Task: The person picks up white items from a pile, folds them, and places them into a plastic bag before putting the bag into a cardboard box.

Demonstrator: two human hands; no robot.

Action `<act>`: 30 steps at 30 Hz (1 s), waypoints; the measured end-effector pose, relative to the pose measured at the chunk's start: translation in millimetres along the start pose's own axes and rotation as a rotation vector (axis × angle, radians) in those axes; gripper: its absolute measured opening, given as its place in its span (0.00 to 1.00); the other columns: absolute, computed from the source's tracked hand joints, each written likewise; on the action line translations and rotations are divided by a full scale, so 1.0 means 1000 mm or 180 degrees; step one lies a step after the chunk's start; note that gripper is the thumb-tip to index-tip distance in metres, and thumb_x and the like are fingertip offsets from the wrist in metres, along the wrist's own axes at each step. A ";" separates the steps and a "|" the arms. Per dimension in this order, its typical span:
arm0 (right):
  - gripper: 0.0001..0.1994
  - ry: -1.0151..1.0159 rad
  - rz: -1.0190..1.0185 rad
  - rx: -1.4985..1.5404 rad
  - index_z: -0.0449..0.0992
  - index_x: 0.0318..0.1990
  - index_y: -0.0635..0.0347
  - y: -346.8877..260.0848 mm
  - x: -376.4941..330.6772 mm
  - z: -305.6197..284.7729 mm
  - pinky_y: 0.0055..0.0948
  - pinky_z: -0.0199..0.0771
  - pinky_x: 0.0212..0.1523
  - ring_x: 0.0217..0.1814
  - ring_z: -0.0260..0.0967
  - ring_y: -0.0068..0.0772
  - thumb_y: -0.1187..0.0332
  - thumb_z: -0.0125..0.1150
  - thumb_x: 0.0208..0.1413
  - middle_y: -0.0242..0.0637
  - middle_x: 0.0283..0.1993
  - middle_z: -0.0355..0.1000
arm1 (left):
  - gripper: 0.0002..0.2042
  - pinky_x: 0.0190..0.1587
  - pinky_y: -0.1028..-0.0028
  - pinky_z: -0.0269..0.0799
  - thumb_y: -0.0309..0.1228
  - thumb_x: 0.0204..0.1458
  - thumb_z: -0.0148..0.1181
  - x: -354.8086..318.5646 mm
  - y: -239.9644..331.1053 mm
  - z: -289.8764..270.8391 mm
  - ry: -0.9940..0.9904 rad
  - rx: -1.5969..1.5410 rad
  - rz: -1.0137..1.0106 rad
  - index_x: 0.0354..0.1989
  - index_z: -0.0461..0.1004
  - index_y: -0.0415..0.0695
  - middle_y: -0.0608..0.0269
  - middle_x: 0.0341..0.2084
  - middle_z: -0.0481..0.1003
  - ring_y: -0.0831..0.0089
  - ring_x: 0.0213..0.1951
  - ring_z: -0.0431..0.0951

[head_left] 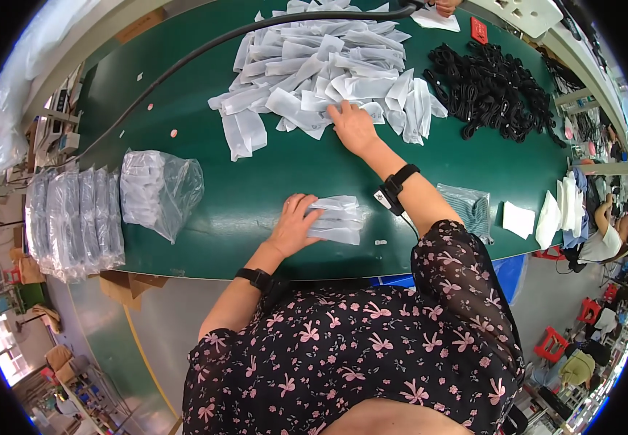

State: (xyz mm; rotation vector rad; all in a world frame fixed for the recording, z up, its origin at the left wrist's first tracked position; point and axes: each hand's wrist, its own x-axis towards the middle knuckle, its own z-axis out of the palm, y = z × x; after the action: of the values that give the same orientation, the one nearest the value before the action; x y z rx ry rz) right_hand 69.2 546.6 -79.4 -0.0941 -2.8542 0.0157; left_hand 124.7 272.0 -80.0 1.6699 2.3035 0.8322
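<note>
Floral sleeves (372, 341) fill the lower edge, and both forearms reach up from them onto the green surface (256, 181). On the near part of that surface the left hand (294, 225) lies flat, fingers spread and released, pressing on a small stack of white pouches (337, 219) that sits just to its right, under the fingertips. Farther out, the right hand (354, 127) rests open, palm down, on the near edge of a large loose heap of white pouches (328, 65); it clenches nothing. A black wristband (394, 185) sits on the right forearm. Beside the heap to the right lies a pile of black cables (492, 90). To the left of the small stack are clear bags of packed pouches (158, 188), and a black hose (205, 51) curves across the far side.
</note>
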 end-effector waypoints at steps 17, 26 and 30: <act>0.05 0.0964 0.1755 0.5130 0.66 0.29 0.62 -0.031 -0.033 -0.084 0.25 0.72 0.30 0.27 0.70 0.26 0.78 0.55 0.52 0.36 0.32 0.68 | 0.43 0.59 0.59 0.58 0.36 0.27 0.74 -0.005 0.008 0.003 0.0024 -0.0263 -0.0347 0.58 0.61 0.42 0.52 0.52 0.62 0.51 0.55 0.60; 0.11 0.0096 0.1511 0.2849 0.70 0.42 0.65 -0.039 -0.105 -0.061 0.26 0.71 0.31 0.26 0.69 0.27 0.76 0.59 0.50 0.37 0.37 0.69 | 0.44 0.58 0.59 0.59 0.35 0.27 0.74 -0.005 0.009 -0.001 0.0059 -0.0047 -0.0184 0.58 0.61 0.39 0.52 0.49 0.63 0.52 0.53 0.61; 0.10 0.0142 0.0437 0.2732 0.72 0.39 0.65 -0.056 -0.085 -0.068 0.33 0.70 0.32 0.28 0.68 0.39 0.77 0.58 0.47 0.40 0.37 0.69 | 0.44 0.59 0.59 0.59 0.36 0.26 0.74 -0.006 0.010 0.003 0.0093 -0.0139 -0.0348 0.58 0.62 0.41 0.52 0.49 0.63 0.52 0.54 0.60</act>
State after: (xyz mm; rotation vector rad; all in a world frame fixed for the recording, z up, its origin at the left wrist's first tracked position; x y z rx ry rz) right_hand 166.2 485.4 -37.1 -0.1034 -2.5362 1.2117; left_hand 135.8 270.0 -78.4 1.5087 2.3540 0.8828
